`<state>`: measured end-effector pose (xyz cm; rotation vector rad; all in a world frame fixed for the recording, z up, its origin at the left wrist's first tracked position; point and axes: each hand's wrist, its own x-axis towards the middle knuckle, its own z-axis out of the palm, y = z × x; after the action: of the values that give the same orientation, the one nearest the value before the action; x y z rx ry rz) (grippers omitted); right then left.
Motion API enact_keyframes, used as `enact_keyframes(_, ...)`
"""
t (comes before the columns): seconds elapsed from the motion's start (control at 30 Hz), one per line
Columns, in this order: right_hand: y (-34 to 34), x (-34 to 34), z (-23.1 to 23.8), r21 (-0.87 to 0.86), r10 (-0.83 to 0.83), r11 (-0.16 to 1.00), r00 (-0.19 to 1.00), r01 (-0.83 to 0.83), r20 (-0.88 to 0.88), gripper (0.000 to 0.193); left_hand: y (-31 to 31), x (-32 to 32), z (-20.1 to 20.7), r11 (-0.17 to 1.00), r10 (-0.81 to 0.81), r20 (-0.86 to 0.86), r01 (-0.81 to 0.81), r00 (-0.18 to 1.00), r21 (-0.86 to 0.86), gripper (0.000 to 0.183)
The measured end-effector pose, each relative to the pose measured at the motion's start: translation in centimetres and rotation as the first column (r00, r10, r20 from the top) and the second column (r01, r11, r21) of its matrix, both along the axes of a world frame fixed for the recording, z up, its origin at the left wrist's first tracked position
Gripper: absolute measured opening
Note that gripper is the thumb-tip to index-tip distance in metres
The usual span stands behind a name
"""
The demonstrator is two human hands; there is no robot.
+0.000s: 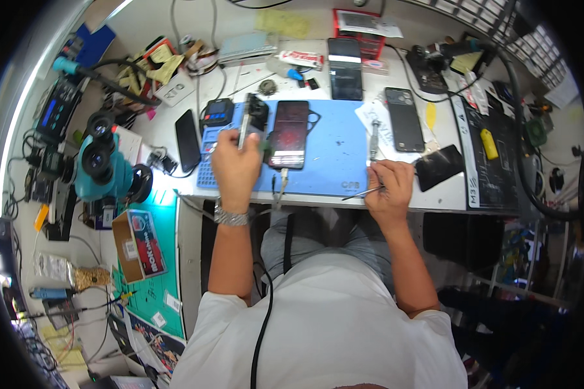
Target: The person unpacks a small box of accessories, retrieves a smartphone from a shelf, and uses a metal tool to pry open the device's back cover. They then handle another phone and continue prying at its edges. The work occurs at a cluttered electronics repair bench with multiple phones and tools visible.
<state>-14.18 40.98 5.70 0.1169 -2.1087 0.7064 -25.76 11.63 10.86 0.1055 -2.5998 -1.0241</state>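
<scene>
While the phone (289, 134) lies face up on the blue mat (334, 142), dark reddish screen showing and a pale-ended cable (283, 176) at its lower edge, both hands are busy with other items. Left hand (235, 162) is just left of it, fingers closed on a slim upright item (244, 123); blurred, can't tell what it is. Right hand (389, 188) is over the mat's front right corner, fingers pinching a thin metal tool (362, 193), tip pointing left, well apart from the phone. Screwdriver (374, 138) lies just beyond that hand.

My read: tool handling around the phone, not contact work on it; neither hand appears to touch it. How far along, can't judge. Next move at the phone would call for a freed or steadying left hand, the tool tip brought across under control, and slack in the cable. Main risk: snagging that cable or scratching the glass. Bench (444, 198) is crowded behind the mat.
</scene>
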Motion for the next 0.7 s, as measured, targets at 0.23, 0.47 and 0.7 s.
enact_keyframes(0.23,1.2,-0.3,0.3,-0.101,-0.017,0.994,0.992,0.030,0.124,0.023,-1.2,1.8,2.8,0.322,-0.215,-0.142,0.208,0.966,0.924,0.032)
enact_keyframes(0.47,4.5,-2.9,2.7,0.192,-0.434,0.901,0.819,0.389,0.375,0.047,-0.9,6.5,4.1,-0.163,-0.394,-0.208,0.155,0.895,0.974,0.053)
enact_keyframes(0.7,4.9,-3.5,4.1,0.282,-0.447,0.895,0.695,0.346,0.564,0.034,1.5,9.1,3.7,-0.052,-0.426,-0.158,0.150,0.891,0.987,0.047)
